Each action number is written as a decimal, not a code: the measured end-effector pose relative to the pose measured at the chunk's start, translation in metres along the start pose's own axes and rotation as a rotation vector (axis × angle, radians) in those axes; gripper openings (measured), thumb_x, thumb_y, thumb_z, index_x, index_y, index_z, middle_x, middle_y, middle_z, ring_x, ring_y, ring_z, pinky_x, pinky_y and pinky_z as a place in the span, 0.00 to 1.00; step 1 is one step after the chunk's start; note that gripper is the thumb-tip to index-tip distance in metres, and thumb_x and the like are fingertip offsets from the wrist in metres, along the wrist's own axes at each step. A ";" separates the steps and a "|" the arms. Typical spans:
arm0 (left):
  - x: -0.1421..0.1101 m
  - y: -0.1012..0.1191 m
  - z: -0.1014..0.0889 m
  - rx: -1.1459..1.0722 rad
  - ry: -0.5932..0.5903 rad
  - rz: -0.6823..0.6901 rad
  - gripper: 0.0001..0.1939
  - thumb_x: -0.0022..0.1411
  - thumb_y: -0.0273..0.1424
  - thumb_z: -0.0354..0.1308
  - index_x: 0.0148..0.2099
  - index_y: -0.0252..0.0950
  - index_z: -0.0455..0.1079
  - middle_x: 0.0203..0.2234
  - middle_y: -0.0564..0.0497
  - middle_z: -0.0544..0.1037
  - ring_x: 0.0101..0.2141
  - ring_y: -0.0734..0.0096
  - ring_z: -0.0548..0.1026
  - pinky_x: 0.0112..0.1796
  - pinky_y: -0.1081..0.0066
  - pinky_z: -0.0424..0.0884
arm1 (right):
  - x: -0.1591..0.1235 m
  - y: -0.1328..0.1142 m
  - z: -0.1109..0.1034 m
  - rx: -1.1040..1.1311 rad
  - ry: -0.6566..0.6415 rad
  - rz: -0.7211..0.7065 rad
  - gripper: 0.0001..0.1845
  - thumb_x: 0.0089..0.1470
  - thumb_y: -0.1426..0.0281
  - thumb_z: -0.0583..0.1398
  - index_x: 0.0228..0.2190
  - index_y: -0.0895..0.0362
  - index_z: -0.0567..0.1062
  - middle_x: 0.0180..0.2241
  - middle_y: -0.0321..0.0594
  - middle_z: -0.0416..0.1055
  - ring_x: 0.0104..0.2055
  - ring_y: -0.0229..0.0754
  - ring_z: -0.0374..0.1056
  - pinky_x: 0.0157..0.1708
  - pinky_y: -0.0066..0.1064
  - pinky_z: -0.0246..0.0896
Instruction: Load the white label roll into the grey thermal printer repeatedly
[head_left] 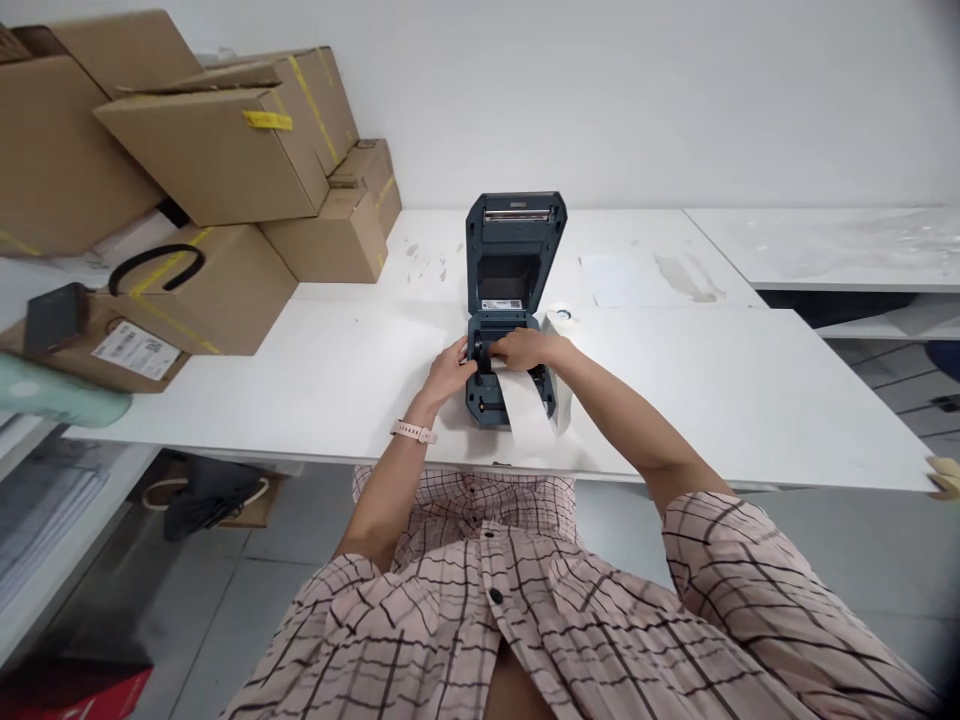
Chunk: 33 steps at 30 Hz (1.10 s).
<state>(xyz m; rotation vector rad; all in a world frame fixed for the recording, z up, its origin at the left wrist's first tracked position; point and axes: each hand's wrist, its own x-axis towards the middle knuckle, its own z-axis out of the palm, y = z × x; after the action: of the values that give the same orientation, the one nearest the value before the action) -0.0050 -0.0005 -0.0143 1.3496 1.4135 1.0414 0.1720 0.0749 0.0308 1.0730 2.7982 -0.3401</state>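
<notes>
A dark label printer stands on the white table with its lid raised upright. My left hand grips the left side of the printer's base, its thumb over the edge. Inside the open base is my right hand, its fingers curled and pointing left; what the fingertips hold is hidden. A white label strip runs out from beneath this hand, over the front of the printer towards the table's edge. Just right of the printer, partly behind my right wrist, lies a white roll.
Several cardboard boxes are piled at the left, with a black phone-like object and a green roll beside them. A paper sheet lies behind right. The table's front edge is close to my body. A dark bag sits below.
</notes>
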 end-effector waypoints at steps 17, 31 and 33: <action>-0.011 -0.007 0.003 0.054 0.080 0.015 0.36 0.58 0.30 0.62 0.69 0.43 0.67 0.57 0.44 0.81 0.55 0.50 0.80 0.56 0.53 0.74 | -0.202 0.104 0.056 1.113 0.779 -0.208 0.22 0.52 0.53 0.71 0.47 0.40 0.75 0.39 0.41 0.79 0.44 0.52 0.80 0.43 0.52 0.76; -0.010 -0.008 -0.002 0.144 0.022 0.011 0.39 0.62 0.32 0.59 0.74 0.40 0.59 0.61 0.43 0.78 0.58 0.53 0.77 0.59 0.54 0.72 | -0.142 0.137 0.113 1.301 0.724 0.240 0.45 0.48 0.51 0.71 0.64 0.44 0.65 0.67 0.46 0.67 0.68 0.52 0.66 0.64 0.49 0.65; -0.009 -0.007 -0.004 0.147 0.004 0.015 0.39 0.61 0.32 0.59 0.74 0.39 0.59 0.59 0.43 0.79 0.57 0.53 0.78 0.58 0.53 0.73 | -0.143 0.143 0.099 1.255 0.752 0.240 0.45 0.50 0.51 0.70 0.66 0.43 0.63 0.70 0.46 0.63 0.73 0.53 0.58 0.69 0.53 0.56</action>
<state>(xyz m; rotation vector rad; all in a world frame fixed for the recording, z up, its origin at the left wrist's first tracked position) -0.0110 -0.0094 -0.0196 1.4658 1.5091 0.9658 0.3780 0.0612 -0.0601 2.0220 2.7800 -2.2376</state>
